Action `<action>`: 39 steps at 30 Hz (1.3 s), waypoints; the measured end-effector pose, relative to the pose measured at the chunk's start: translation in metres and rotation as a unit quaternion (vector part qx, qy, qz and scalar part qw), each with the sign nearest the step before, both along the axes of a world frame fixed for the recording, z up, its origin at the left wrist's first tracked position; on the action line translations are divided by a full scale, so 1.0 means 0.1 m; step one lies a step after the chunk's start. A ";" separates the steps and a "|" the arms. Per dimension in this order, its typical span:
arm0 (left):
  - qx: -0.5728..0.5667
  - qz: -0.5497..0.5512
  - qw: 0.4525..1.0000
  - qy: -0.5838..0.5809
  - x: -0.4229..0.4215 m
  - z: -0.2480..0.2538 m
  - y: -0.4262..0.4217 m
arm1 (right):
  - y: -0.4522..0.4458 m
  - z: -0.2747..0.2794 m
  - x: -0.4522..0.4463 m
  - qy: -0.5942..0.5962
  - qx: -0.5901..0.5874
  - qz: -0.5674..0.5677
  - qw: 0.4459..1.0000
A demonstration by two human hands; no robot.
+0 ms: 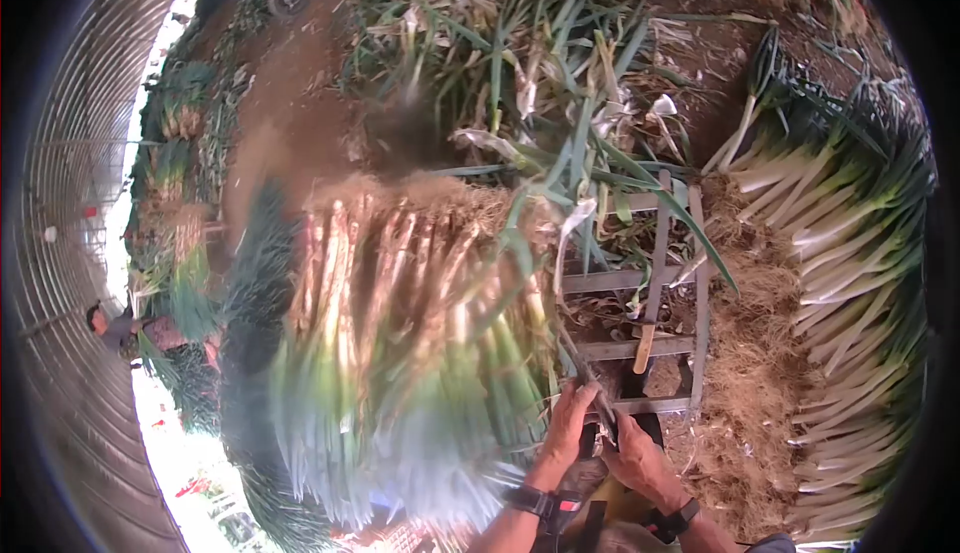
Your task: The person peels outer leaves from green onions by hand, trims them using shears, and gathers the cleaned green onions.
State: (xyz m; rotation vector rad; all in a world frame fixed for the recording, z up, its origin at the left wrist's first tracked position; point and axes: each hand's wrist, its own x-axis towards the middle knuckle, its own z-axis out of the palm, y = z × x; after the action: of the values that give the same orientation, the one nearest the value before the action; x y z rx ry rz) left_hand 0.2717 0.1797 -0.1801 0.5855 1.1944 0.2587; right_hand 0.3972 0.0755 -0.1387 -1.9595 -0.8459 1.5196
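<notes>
My left hand (570, 418) and my right hand (638, 459) are close together at the bottom centre, fingers closed around the lower part of a thin, partly brownish green onion (568, 338). It rises from between them, close to the right edge of a thick pile. That pile of unpeeled green onions (400, 293) lies left of my hands, roots pointing away and green leaves toward me; parts of it are blurred. Just beyond my right hand, a wooden handle (645, 349) rests against a metal frame (697, 303).
Stripped leaves (500, 43) are heaped on the soil ahead. On the right, a long row of white-stemmed green onions (840, 283) lies beside loose roots (750, 373). Another person (120, 331) is at far left, near the curved greenhouse wall (70, 203).
</notes>
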 end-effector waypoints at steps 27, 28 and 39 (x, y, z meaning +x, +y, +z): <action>0.396 0.071 0.762 0.508 -3.25 -0.13 0.60 | 1.09 0.27 -0.73 0.251 0.084 0.234 0.936; 0.401 0.099 0.766 0.493 -3.39 -0.20 0.59 | 1.07 0.34 -0.82 0.255 0.103 0.286 0.918; 0.438 -0.093 0.725 0.524 -3.34 0.05 1.16 | 1.11 0.67 -0.85 0.246 0.095 0.467 0.844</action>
State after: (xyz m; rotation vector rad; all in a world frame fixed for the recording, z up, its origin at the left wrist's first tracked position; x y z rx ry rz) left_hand -0.0620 0.2956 -0.1751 1.8526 2.0813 0.3250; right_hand 0.3118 0.1862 -0.0713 -0.8925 -1.7439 2.1906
